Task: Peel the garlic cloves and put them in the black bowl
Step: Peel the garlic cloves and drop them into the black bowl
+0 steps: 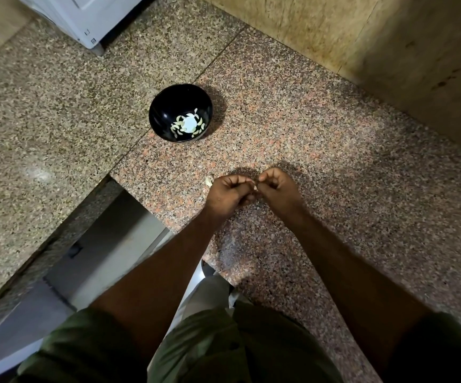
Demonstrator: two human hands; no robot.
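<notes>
Speckled granite desk (320,139) is carrying both hands at frame centre, left hand (228,193) and right hand (277,189) fingers pinching one garlic clove (254,187) between them, with the black bowl (168,106) lying well apart toward the upper left.

We see a glossy black bowl (180,111) holding pale cream garlic cloves (186,125), a bench (293,128) of speckled pink, grey and black granite, an olive-green shirt (224,349), and a white appliance (85,17) behind.
</notes>
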